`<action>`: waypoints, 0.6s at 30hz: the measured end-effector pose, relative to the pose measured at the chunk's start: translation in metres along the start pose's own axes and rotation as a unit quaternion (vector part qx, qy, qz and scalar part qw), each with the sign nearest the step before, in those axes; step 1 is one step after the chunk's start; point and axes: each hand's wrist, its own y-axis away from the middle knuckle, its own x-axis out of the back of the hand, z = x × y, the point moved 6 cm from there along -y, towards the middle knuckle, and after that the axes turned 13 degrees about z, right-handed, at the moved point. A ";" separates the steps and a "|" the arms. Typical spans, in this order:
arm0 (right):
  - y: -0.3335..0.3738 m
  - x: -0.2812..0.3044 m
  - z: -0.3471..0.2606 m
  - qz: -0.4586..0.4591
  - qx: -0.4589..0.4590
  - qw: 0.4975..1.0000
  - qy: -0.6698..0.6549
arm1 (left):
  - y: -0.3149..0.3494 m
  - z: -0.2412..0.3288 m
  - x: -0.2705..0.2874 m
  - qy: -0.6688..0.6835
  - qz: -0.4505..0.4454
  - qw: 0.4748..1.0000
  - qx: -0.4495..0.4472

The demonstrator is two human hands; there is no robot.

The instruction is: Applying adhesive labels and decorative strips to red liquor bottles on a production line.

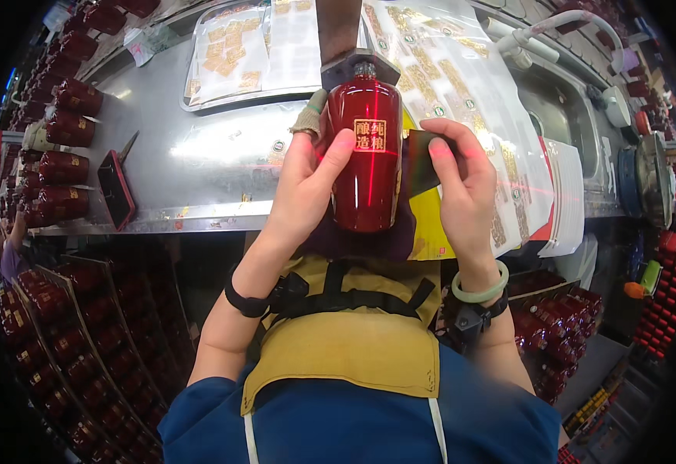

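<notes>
A glossy red glass bottle [365, 189] lies with its clear neck pointing away from me, over a dark purple cloth. On its front sits a square gold decal [370, 135]. My left hand [301, 182] is closed on the bottle's left side, the thumb pressed beside the decal and a greenish finger cover on one finger. To the right of the bottle, my right hand [468, 170] pinches a thin dark flat square piece [421, 164] between thumb and fingers. Its exact kind is unclear.
Sheets of gold decals [431, 69] spread across the metal table, with more on a tray [191, 97] at far left. A red-rimmed tray [115, 189] and red bottles [67, 166] stand left. A sink with a faucet [517, 39] is at right. Bottle racks [90, 340] stand below.
</notes>
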 end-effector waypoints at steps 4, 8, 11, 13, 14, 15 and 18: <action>-0.008 -0.018 0.020 -0.026 -0.064 0.997 0.023 | 0.005 0.000 -0.006 -0.057 0.016 0.998 -0.005; -0.006 -0.029 0.038 -0.018 -0.096 0.995 -0.017 | 0.005 -0.006 -0.002 -0.077 0.031 0.996 -0.028; -0.004 -0.028 0.041 -0.008 -0.091 0.996 -0.002 | 0.005 -0.009 -0.003 -0.062 0.032 0.998 -0.005; -0.006 -0.028 0.042 -0.007 -0.091 0.996 -0.004 | 0.007 -0.008 -0.002 -0.071 0.034 0.997 0.011; -0.006 -0.029 0.041 -0.008 -0.089 0.996 0.000 | 0.008 -0.009 -0.001 -0.079 0.035 0.996 0.028; -0.006 -0.029 0.040 -0.009 -0.089 0.996 0.004 | 0.008 -0.010 -0.001 -0.079 0.036 0.996 0.028; -0.005 -0.029 0.040 -0.009 -0.098 0.995 -0.011 | 0.005 -0.007 -0.002 -0.067 0.044 0.996 -0.022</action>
